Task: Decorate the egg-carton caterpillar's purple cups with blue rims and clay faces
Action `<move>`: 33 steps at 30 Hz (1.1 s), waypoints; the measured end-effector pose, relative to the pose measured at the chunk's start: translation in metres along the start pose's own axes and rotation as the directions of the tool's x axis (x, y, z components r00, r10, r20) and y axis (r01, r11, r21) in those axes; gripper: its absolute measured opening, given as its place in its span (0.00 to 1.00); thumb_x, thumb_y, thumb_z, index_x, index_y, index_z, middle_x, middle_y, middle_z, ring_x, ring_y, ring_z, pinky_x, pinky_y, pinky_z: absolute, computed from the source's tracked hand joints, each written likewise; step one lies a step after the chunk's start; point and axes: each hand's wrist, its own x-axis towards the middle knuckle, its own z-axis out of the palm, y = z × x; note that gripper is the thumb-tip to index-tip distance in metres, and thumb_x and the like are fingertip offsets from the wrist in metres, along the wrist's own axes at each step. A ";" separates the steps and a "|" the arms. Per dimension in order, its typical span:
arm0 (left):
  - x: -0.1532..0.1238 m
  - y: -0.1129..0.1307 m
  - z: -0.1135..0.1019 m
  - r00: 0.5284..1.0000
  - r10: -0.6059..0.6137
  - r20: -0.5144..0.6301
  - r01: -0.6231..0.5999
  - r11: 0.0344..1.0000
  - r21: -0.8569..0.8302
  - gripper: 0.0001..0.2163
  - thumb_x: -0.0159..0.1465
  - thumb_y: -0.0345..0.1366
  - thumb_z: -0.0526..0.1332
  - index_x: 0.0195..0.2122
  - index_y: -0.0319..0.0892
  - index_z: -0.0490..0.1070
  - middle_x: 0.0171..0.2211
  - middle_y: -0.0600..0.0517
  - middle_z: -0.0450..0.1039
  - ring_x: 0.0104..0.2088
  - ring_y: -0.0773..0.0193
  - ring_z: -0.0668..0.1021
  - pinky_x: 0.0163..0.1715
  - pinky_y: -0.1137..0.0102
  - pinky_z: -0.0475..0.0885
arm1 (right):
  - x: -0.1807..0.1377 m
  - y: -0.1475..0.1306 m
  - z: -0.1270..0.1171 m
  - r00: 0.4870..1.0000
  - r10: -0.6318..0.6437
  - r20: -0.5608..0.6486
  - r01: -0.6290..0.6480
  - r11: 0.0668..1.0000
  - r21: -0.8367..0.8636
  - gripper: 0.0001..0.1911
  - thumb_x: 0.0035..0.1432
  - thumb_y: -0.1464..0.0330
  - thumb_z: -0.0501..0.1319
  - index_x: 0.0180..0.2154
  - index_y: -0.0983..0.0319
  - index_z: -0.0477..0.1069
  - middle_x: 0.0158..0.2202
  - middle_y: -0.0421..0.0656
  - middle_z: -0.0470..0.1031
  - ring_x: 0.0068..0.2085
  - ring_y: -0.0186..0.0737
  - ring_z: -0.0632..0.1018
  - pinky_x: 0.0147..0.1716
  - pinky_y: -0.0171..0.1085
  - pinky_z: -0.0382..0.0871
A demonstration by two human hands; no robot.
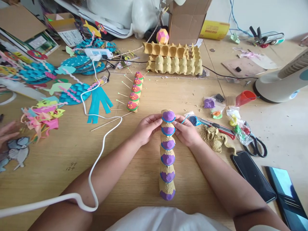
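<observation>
A long egg-carton strip (167, 154) lies lengthwise in front of me, its bumps coated with purple clay. Blue clay edging runs under most of the purple patches; on the bump nearest me I see none. My left hand (149, 129) pinches the far end from the left side. From the right, the fingers of my right hand (186, 131) close on that same far bump. A thin blue clay strand (184, 119) sticks out by the right fingers. Just beyond them lies blue clay (194, 120) in a small bag, beside a red utility knife (218, 126).
A finished red-and-green carton caterpillar (135, 93) stands beyond my left hand. A white cable (103, 144) loops across the left side. Torn carton scraps (215, 138), scissors (257, 146) and a phone (253, 175) lie right. Another person's hand (8, 131) shows far left.
</observation>
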 end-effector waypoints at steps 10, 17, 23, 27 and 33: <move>0.001 -0.003 0.001 0.997 0.022 -0.072 -0.020 1.000 0.024 0.19 0.52 0.47 0.80 0.40 0.43 0.83 0.38 0.49 0.85 0.36 0.62 0.83 0.37 0.69 0.78 | 0.000 0.002 0.001 1.000 0.015 -0.011 -0.015 1.000 -0.005 0.18 0.45 0.63 0.80 0.37 0.58 0.78 0.32 0.36 0.81 0.32 0.33 0.77 0.33 0.33 0.73; 0.002 -0.005 -0.001 0.990 0.010 -0.137 -0.006 1.000 0.028 0.20 0.48 0.48 0.81 0.38 0.42 0.83 0.33 0.52 0.83 0.30 0.67 0.80 0.30 0.73 0.74 | 0.000 0.003 0.001 1.000 0.014 0.020 -0.013 1.000 -0.014 0.17 0.46 0.62 0.80 0.38 0.58 0.80 0.34 0.37 0.82 0.34 0.33 0.79 0.35 0.33 0.74; 0.001 -0.004 -0.002 0.993 -0.011 -0.116 0.009 1.000 -0.015 0.19 0.49 0.48 0.81 0.36 0.43 0.83 0.33 0.52 0.83 0.29 0.67 0.79 0.29 0.73 0.74 | 0.000 0.003 0.001 0.999 0.015 0.031 -0.013 0.999 -0.042 0.18 0.46 0.60 0.80 0.38 0.58 0.80 0.35 0.38 0.83 0.34 0.34 0.79 0.36 0.34 0.74; 0.000 -0.001 -0.002 0.995 -0.049 -0.086 0.046 0.998 -0.033 0.17 0.51 0.47 0.80 0.34 0.43 0.82 0.31 0.52 0.82 0.28 0.68 0.78 0.27 0.74 0.71 | 0.000 0.002 0.001 0.998 0.025 0.051 -0.022 0.999 -0.046 0.18 0.47 0.61 0.80 0.38 0.58 0.81 0.35 0.38 0.83 0.34 0.35 0.80 0.37 0.35 0.75; -0.001 0.005 0.002 0.995 -0.072 -0.067 0.069 0.997 -0.044 0.17 0.51 0.48 0.79 0.31 0.41 0.79 0.29 0.52 0.79 0.27 0.67 0.77 0.27 0.72 0.71 | 0.000 0.003 0.002 0.998 0.024 0.063 -0.022 0.999 -0.040 0.17 0.46 0.61 0.80 0.37 0.57 0.81 0.34 0.38 0.83 0.34 0.34 0.80 0.37 0.34 0.75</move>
